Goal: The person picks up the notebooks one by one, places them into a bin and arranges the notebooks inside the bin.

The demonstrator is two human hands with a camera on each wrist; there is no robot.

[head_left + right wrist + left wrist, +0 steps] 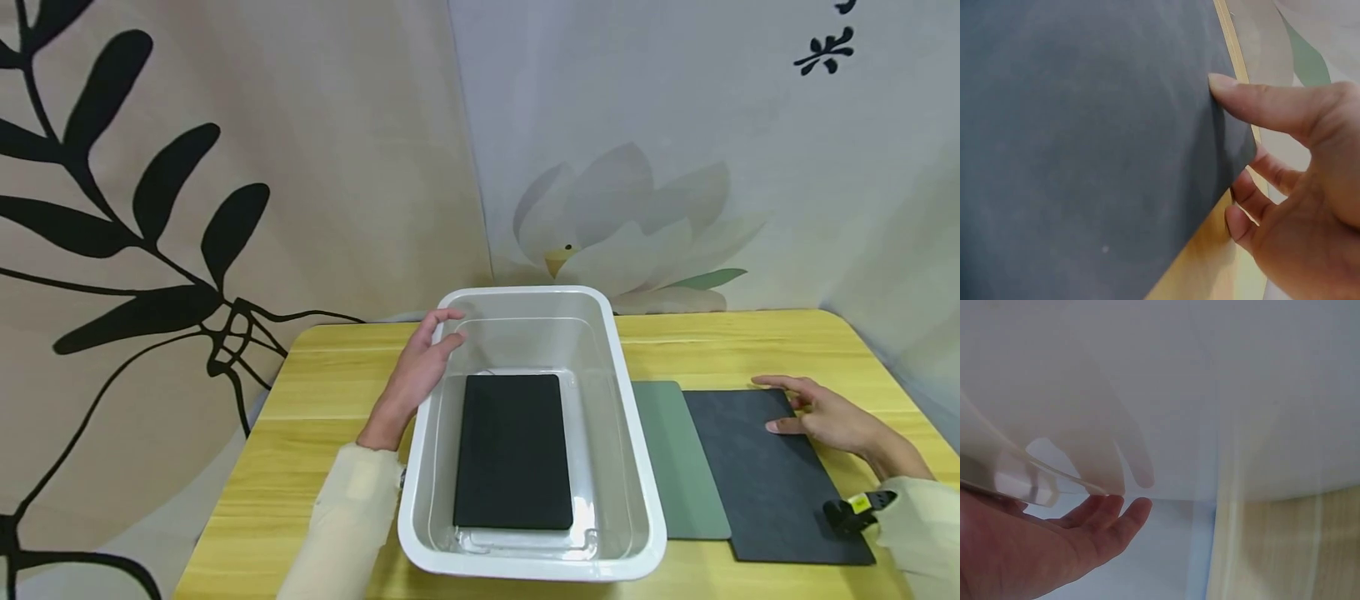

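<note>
A white plastic tub [633, 433] stands on the table, with a black notebook [513, 450] lying flat on its floor. At the tub's far left rim my left hand [418, 367] grips the edge, thumb over the inner side; in the left wrist view its fingers [1138, 512] lie against the outside under the rim. Right of the tub lies a dark grey notebook [772, 475]. My right hand [832, 417] pinches its far right corner, the thumb [1229, 90] on the cover and the other fingers at and below the edge.
A green notebook [682, 467] lies between the tub and the dark grey notebook, partly covered by the latter. The yellow wood-grain table [330, 400] reaches back to a curtain [360, 167] printed with leaves and a flower.
</note>
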